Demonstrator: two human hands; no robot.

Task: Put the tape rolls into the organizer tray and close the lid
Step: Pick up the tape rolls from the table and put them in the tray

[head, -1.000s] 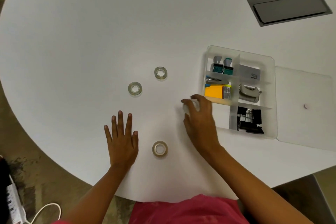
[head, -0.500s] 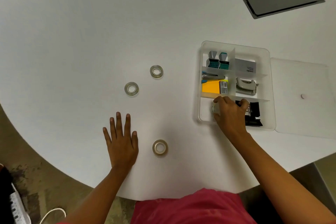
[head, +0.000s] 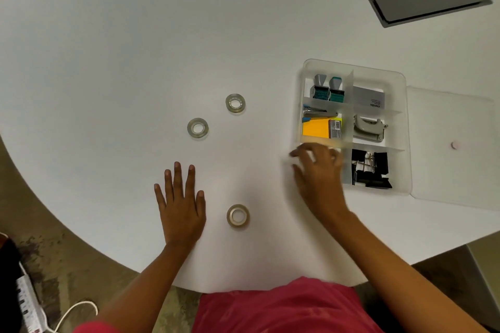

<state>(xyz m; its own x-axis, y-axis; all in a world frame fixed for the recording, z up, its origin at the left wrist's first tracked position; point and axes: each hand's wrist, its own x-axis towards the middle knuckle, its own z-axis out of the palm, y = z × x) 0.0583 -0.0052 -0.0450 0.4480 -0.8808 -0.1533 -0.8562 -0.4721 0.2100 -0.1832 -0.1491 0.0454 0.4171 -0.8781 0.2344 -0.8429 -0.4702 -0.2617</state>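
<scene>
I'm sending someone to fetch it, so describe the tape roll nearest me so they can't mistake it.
On the round white table, look at the near edge, just right of the flat left hand. The tape roll lies alone there, while the other two rolls sit farther back, close together.

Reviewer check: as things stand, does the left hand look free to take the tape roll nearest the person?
Probably yes. The left hand lies flat and empty on the table, with the nearest tape roll just to its right. Only bare tabletop lies between them, and the right hand is over by the organizer tray.
</scene>
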